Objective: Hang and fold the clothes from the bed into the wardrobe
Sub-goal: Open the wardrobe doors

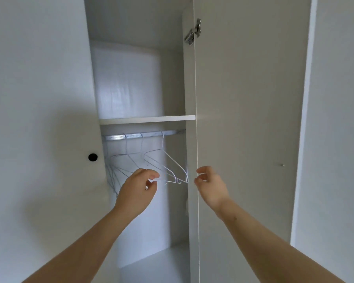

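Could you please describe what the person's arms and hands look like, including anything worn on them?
Both forearms are bare right down to the edge of the picture, and no sleeves show. The left hand and the right hand wear no gloves. No ring, watch or bracelet is visible on the fingers or wrists.

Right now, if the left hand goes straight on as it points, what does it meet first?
Probably the nearest white hanger, right at the left hand's fingertips. It may already touch it; depth is unclear.
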Demonstrator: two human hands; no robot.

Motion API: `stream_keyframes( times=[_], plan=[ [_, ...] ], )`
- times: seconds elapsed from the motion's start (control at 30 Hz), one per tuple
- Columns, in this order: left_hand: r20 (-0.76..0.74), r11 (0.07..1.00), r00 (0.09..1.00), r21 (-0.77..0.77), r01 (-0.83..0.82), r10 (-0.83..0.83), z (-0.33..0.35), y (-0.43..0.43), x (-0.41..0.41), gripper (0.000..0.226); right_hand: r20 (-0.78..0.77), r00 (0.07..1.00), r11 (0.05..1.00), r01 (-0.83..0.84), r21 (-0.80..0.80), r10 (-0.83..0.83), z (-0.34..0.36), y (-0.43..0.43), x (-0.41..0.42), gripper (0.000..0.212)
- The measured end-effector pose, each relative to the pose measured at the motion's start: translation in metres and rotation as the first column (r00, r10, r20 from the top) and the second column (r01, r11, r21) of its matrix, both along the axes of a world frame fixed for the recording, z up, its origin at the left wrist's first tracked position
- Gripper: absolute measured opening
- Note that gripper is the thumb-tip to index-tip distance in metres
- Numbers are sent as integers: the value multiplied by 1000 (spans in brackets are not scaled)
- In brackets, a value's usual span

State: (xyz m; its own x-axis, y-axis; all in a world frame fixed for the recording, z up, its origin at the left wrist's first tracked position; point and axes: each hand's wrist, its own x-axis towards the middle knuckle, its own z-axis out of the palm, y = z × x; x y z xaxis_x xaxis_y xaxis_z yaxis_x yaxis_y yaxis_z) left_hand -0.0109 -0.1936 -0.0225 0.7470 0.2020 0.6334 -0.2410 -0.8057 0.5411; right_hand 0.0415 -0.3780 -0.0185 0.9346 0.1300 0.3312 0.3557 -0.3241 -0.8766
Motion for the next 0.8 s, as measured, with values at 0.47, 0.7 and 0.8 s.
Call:
stream_keyframes(
  times=[0.47, 0.7, 0.8],
  plan=[
    [33, 740, 844, 464, -488, 536, 37, 188, 31, 37, -53, 948, 949, -314, 35, 315, 7, 183, 31, 17],
    [-44, 803, 885, 445, -398, 463, 33, 208, 59, 26, -157, 931, 944, -327, 41, 329, 0, 204, 44, 14],
    [-52, 848, 900, 363, -386, 432, 30, 204, 60, 23, -172, 930, 946, -323, 40, 325, -6, 208, 44, 13]
  ],
)
